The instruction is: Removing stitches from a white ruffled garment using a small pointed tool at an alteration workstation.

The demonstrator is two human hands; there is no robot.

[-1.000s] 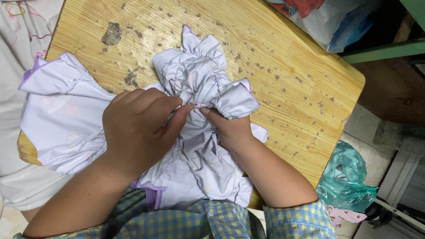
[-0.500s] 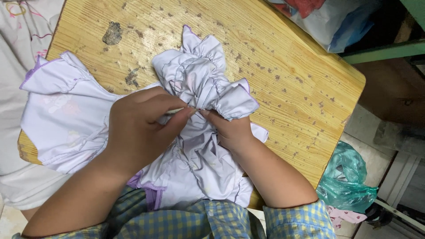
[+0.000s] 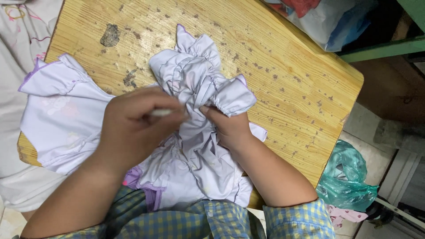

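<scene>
Both hands are working a pale lilac garment that is lying bunched on a speckled wooden table. The left hand is curling its fingers closed around a thin white object, too blurred to identify, at the cloth's middle. The right hand is pinching a gathered fold just beside it; a green bag is lying on the floor nearby.

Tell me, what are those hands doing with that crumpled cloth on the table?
A person is working on a pale lilac garment spread over a worn wooden table. The left hand pinches a thin white tool against the gathered fabric, while the right hand grips the bunched cloth beside it. A green plastic bag lies on the floor.
</scene>
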